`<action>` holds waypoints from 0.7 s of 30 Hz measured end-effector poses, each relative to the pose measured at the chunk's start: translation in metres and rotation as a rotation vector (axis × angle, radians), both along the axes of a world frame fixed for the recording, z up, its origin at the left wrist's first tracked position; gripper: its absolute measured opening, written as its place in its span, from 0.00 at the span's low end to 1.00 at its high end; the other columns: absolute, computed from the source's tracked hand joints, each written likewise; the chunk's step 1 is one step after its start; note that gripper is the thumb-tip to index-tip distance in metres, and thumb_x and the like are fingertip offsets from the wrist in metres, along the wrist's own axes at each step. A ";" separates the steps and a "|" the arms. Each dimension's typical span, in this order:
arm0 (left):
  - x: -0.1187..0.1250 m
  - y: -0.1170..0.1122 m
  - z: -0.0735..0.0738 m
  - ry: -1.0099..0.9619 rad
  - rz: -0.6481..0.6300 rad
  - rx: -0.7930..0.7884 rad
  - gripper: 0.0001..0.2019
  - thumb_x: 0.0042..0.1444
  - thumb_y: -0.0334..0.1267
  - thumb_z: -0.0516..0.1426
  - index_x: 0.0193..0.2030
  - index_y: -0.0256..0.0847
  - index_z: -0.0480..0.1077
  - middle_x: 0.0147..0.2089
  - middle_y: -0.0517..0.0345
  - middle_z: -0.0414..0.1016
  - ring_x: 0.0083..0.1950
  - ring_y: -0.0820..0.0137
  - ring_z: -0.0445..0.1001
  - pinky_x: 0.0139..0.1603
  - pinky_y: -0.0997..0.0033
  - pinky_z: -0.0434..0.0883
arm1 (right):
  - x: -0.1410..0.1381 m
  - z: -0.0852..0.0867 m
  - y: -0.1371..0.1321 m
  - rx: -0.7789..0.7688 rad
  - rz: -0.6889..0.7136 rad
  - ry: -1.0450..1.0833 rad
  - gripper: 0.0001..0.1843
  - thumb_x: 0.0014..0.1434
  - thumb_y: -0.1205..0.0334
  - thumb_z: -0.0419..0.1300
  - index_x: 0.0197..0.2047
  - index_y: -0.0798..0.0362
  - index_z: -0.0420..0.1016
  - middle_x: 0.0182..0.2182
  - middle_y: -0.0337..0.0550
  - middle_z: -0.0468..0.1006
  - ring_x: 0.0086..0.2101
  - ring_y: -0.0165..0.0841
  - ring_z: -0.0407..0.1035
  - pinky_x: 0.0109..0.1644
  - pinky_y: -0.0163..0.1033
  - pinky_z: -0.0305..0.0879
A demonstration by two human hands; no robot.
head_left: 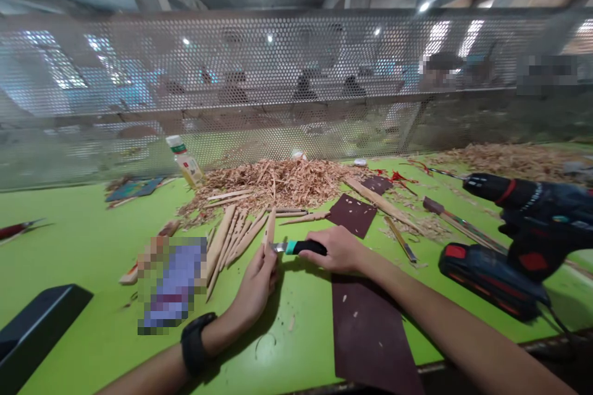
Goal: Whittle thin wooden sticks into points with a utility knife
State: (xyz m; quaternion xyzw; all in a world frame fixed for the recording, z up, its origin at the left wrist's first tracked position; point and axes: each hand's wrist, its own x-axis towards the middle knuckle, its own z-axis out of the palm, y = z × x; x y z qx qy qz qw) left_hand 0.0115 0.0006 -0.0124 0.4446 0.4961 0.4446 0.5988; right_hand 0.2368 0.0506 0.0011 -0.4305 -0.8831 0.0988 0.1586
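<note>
My left hand (258, 278) is closed around the lower part of a slim, pointed wooden stick (269, 228), which stands up from the fingers with its tip away from me. In my right hand (340, 250) is a utility knife (303, 247) with a black and teal handle. Its short metal blade points left and meets the stick just above my left fingers; whether it is cutting in cannot be told. Left of the stick, several pale wooden strips (227, 241) lie fanned out on the green table (296, 358).
Wood shavings (278, 182) are heaped before a perforated metal screen (287, 80). A cordless drill (528, 216) stands at right. Dark sandpaper sheets (370, 333) lie near my right arm. A bottle (185, 160) leans at back left; a black box (41, 321) sits front left.
</note>
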 end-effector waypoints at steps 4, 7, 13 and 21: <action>-0.001 -0.001 0.004 0.089 0.012 0.071 0.25 0.57 0.64 0.60 0.33 0.41 0.65 0.26 0.65 0.60 0.25 0.75 0.54 0.23 0.74 0.51 | -0.003 0.004 -0.004 0.010 0.013 0.008 0.23 0.71 0.40 0.55 0.41 0.51 0.77 0.36 0.47 0.85 0.32 0.37 0.73 0.33 0.39 0.50; -0.001 -0.003 0.009 0.139 0.019 0.115 0.22 0.59 0.61 0.60 0.32 0.41 0.69 0.27 0.62 0.64 0.26 0.71 0.58 0.25 0.72 0.54 | -0.003 0.003 -0.003 0.013 0.011 0.024 0.23 0.71 0.40 0.54 0.41 0.51 0.77 0.37 0.47 0.85 0.33 0.37 0.74 0.33 0.39 0.51; -0.001 0.001 0.008 0.257 0.089 0.213 0.16 0.62 0.54 0.60 0.35 0.43 0.74 0.28 0.58 0.68 0.33 0.63 0.66 0.30 0.70 0.62 | -0.001 0.002 -0.001 0.026 -0.067 0.041 0.24 0.68 0.37 0.57 0.42 0.49 0.79 0.38 0.45 0.85 0.34 0.37 0.74 0.32 0.39 0.49; -0.001 0.011 0.001 0.442 0.082 0.339 0.14 0.67 0.49 0.55 0.36 0.43 0.74 0.37 0.52 0.77 0.40 0.59 0.72 0.45 0.65 0.67 | -0.002 0.000 0.002 0.061 -0.119 0.054 0.24 0.67 0.37 0.57 0.41 0.48 0.82 0.35 0.43 0.85 0.32 0.37 0.75 0.32 0.38 0.50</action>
